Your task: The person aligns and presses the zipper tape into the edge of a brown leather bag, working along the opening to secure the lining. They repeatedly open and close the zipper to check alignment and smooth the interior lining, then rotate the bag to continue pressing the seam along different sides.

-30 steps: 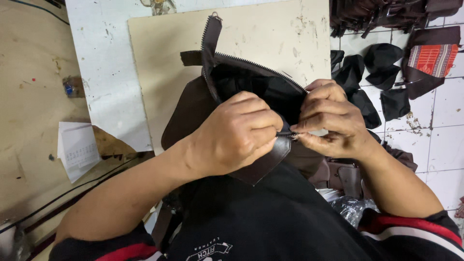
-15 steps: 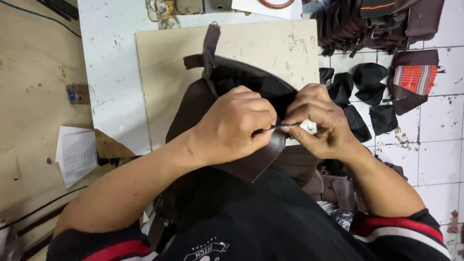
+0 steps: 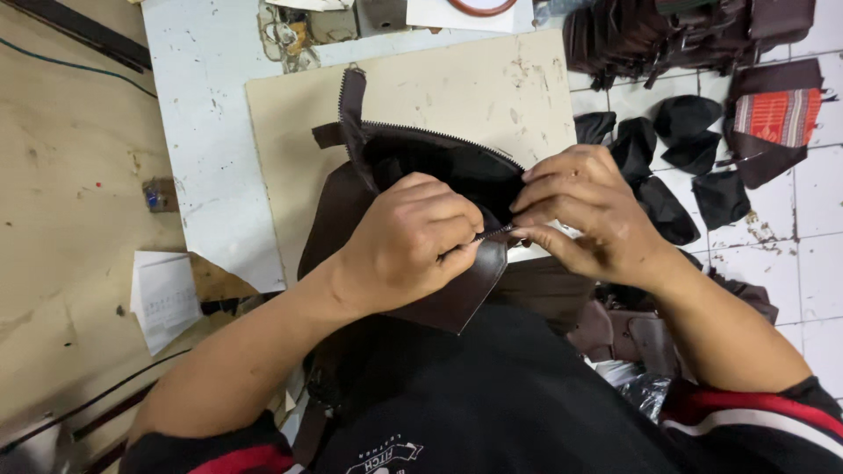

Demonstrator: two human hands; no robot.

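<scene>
White bench [image 3: 206, 132] with a beige cutting board [image 3: 457, 96] on it, tiled floor off to the right, that's the setup. Left hand [image 3: 413, 246] is curled into a loose fist, thumb and fingers pinching the zipper [image 3: 496, 233] end and the brown leather flap of a dark brown bag [image 3: 421, 175]. Right hand [image 3: 588, 215] is bent at the knuckles, fingertips pinched on the same zipper end from the other side, so both hands meet right there. Bag sits on the board, close to the person's chest, mouth open, black lining showing, zipper tape sticking up at the far corner. Black fabric pieces [image 3: 667, 167] lie scattered on the tiles, plus a pile of brown leather goods [image 3: 676, 35] further back. Folded paper [image 3: 162, 294] on the left.
</scene>
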